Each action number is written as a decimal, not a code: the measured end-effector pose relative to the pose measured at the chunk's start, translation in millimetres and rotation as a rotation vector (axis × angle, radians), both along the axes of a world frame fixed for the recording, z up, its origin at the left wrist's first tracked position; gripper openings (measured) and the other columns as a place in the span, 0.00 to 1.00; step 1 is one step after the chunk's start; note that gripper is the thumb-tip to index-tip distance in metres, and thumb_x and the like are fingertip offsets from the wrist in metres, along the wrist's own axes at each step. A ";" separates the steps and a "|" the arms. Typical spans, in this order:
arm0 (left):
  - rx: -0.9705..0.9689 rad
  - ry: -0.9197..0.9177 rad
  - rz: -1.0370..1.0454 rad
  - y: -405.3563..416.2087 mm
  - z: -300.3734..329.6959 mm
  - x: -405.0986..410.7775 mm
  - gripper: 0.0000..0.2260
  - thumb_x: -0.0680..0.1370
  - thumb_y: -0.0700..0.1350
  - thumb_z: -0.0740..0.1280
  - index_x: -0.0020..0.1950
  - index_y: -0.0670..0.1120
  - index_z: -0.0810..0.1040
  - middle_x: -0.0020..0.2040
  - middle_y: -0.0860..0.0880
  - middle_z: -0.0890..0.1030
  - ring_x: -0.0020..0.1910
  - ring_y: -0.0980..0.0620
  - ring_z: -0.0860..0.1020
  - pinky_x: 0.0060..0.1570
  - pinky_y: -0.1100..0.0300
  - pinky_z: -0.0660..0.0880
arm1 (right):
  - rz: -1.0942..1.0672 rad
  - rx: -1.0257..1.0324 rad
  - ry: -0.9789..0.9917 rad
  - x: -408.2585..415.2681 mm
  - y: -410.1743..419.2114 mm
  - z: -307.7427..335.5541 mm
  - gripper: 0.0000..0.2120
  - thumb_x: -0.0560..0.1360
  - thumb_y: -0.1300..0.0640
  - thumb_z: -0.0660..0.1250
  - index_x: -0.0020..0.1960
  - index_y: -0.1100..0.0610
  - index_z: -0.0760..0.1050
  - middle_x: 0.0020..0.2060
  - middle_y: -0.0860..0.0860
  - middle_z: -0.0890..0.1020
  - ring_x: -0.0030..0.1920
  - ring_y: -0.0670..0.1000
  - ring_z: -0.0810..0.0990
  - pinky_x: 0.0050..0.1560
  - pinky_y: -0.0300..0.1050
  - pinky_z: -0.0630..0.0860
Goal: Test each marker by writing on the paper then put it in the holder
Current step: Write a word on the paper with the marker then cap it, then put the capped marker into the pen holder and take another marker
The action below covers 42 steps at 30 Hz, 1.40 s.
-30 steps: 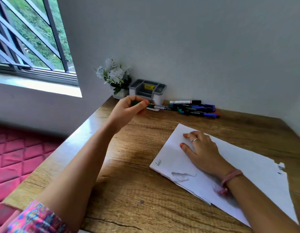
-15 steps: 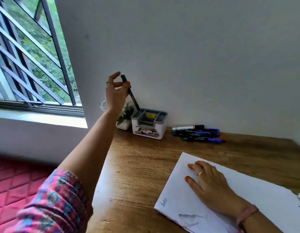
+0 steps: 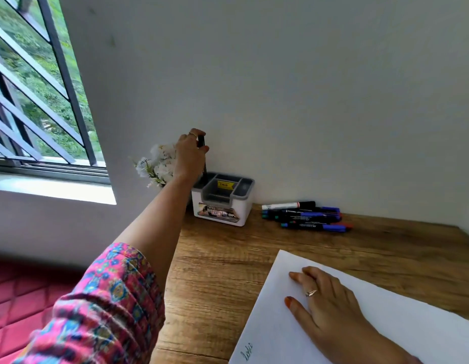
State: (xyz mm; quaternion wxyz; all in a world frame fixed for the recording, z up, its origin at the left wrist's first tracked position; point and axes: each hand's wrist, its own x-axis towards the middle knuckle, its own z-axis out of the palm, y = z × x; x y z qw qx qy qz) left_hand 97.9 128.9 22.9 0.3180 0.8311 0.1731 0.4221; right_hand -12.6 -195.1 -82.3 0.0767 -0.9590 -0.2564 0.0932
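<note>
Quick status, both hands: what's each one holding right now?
Left hand: grips the dark marker upright, its lower end in the holder.
Right hand: open, resting flat on the paper, holding nothing.

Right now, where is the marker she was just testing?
The marker is upright in the left hand, its lower end dipping into the holder's left slot, beside the white flowers.

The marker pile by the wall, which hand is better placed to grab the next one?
Left. The left hand is already up by the holder, beside the marker pile, while the right hand is pressing flat on the paper.
</note>
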 end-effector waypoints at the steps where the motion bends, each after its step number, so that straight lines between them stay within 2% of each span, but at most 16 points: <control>1: 0.014 0.035 0.005 -0.1 -3.0 2.0 0.14 0.76 0.37 0.66 0.62 0.43 0.74 0.58 0.40 0.75 0.57 0.45 0.75 0.49 0.64 0.66 | 0.005 0.003 0.006 -0.6 0.1 0.4 0.31 0.73 0.30 0.41 0.74 0.40 0.45 0.75 0.42 0.46 0.75 0.47 0.47 0.74 0.47 0.46; 3: 0.040 0.097 0.013 -1.3 -7.7 4.9 0.15 0.77 0.37 0.66 0.63 0.43 0.73 0.59 0.39 0.74 0.58 0.43 0.74 0.53 0.59 0.69 | 0.012 0.009 0.005 -0.4 -0.6 -1.3 0.50 0.55 0.21 0.25 0.73 0.39 0.44 0.75 0.41 0.46 0.75 0.47 0.47 0.74 0.47 0.46; 4: 0.049 0.125 0.018 -2.4 -9.9 6.1 0.15 0.77 0.37 0.65 0.64 0.42 0.73 0.60 0.39 0.73 0.58 0.43 0.74 0.54 0.56 0.71 | 0.007 -0.008 0.007 0.2 -1.1 -2.3 0.58 0.47 0.23 0.19 0.73 0.39 0.44 0.75 0.41 0.46 0.75 0.47 0.47 0.74 0.48 0.46; 5: 0.057 0.147 0.022 -3.8 -11.3 6.5 0.15 0.77 0.36 0.65 0.64 0.42 0.72 0.60 0.39 0.73 0.58 0.43 0.74 0.54 0.55 0.72 | 0.006 -0.007 -0.001 1.2 -2.2 -4.0 0.59 0.46 0.23 0.18 0.73 0.39 0.44 0.75 0.41 0.46 0.75 0.47 0.47 0.74 0.48 0.46; 7: 0.073 0.181 0.021 -6.6 -13.9 7.2 0.16 0.78 0.36 0.64 0.65 0.41 0.71 0.61 0.39 0.72 0.58 0.43 0.74 0.54 0.55 0.71 | 0.006 0.018 -0.007 2.5 -3.5 -6.1 0.54 0.51 0.23 0.21 0.73 0.39 0.44 0.75 0.42 0.45 0.75 0.47 0.46 0.74 0.48 0.46; 11: 0.122 0.241 0.009 -7.9 -16.6 7.9 0.20 0.78 0.37 0.65 0.69 0.40 0.68 0.64 0.37 0.70 0.61 0.39 0.73 0.61 0.51 0.70 | 0.017 -0.004 0.002 1.9 -3.7 -5.5 0.62 0.41 0.25 0.15 0.73 0.39 0.43 0.74 0.41 0.46 0.75 0.46 0.46 0.74 0.48 0.45; 12: 0.136 0.260 0.006 -8.5 -16.4 7.3 0.21 0.78 0.37 0.65 0.71 0.40 0.67 0.65 0.37 0.70 0.62 0.39 0.72 0.61 0.51 0.70 | 0.019 0.004 0.009 1.6 -4.4 -5.0 0.61 0.43 0.25 0.16 0.73 0.39 0.43 0.74 0.41 0.46 0.75 0.46 0.46 0.74 0.48 0.45; 15: 0.234 0.311 0.010 -12.7 -14.4 3.0 0.24 0.79 0.39 0.64 0.74 0.40 0.62 0.67 0.37 0.67 0.63 0.38 0.72 0.63 0.50 0.69 | 0.041 0.038 0.015 -0.4 -5.4 -1.7 0.45 0.60 0.27 0.27 0.74 0.41 0.44 0.75 0.42 0.46 0.75 0.46 0.46 0.73 0.47 0.44; 16: 0.277 0.326 0.013 -15.7 -13.1 0.8 0.25 0.79 0.39 0.64 0.74 0.41 0.61 0.68 0.37 0.67 0.63 0.37 0.72 0.63 0.49 0.69 | 0.041 0.040 0.019 -0.5 -5.6 -1.5 0.43 0.61 0.28 0.29 0.74 0.41 0.44 0.75 0.42 0.47 0.75 0.46 0.46 0.73 0.47 0.44; 18: 0.372 0.328 0.020 -24.2 -9.4 -4.8 0.24 0.79 0.40 0.64 0.74 0.40 0.61 0.68 0.38 0.66 0.60 0.37 0.74 0.61 0.48 0.71 | 0.058 0.031 0.035 -1.9 -6.6 -0.4 0.43 0.61 0.29 0.29 0.74 0.41 0.44 0.74 0.43 0.47 0.75 0.46 0.46 0.73 0.47 0.44; 22: 0.566 0.190 0.017 -55.0 -1.0 -19.2 0.20 0.79 0.43 0.64 0.69 0.38 0.66 0.66 0.38 0.66 0.59 0.39 0.74 0.59 0.48 0.75 | 0.066 0.047 0.021 -0.7 -7.4 -0.3 0.28 0.78 0.37 0.44 0.75 0.44 0.46 0.75 0.45 0.49 0.75 0.48 0.47 0.73 0.48 0.45; 25: 0.590 0.112 -0.167 -92.5 -5.5 -28.9 0.13 0.79 0.42 0.62 0.63 0.40 0.73 0.59 0.41 0.72 0.54 0.44 0.77 0.55 0.55 0.74 | 0.077 0.046 0.000 0.6 -7.9 -1.3 0.26 0.79 0.39 0.46 0.75 0.45 0.48 0.75 0.46 0.50 0.74 0.49 0.49 0.73 0.49 0.46; 27: 0.552 0.167 -0.330 -119.2 -20.3 -32.7 0.10 0.79 0.43 0.61 0.58 0.41 0.76 0.54 0.43 0.75 0.49 0.47 0.78 0.49 0.59 0.72 | 0.079 0.055 0.001 0.2 -8.6 -1.7 0.26 0.79 0.39 0.46 0.75 0.46 0.49 0.75 0.48 0.51 0.74 0.50 0.49 0.73 0.50 0.47; 30: 0.525 0.311 -0.446 -149.4 -51.7 -33.8 0.09 0.79 0.44 0.62 0.55 0.42 0.78 0.52 0.44 0.76 0.48 0.52 0.74 0.48 0.63 0.69 | 0.079 0.082 -0.001 -0.3 -9.5 -1.9 0.27 0.79 0.39 0.47 0.75 0.47 0.50 0.75 0.49 0.52 0.74 0.51 0.50 0.73 0.50 0.47; 36: 0.512 0.630 -0.413 -165.0 -97.5 -21.1 0.17 0.79 0.48 0.62 0.64 0.41 0.74 0.62 0.41 0.74 0.60 0.43 0.73 0.61 0.48 0.72 | 0.108 0.107 0.000 1.1 -12.3 -2.3 0.27 0.79 0.40 0.48 0.75 0.48 0.52 0.74 0.51 0.53 0.74 0.52 0.51 0.72 0.51 0.48; 42: 0.542 0.657 -0.373 -170.0 -102.8 -16.8 0.17 0.80 0.50 0.60 0.65 0.42 0.74 0.62 0.41 0.73 0.60 0.43 0.72 0.59 0.46 0.72 | 0.129 0.096 0.029 3.7 -14.8 0.2 0.27 0.79 0.40 0.50 0.75 0.49 0.52 0.74 0.51 0.53 0.74 0.53 0.51 0.72 0.51 0.49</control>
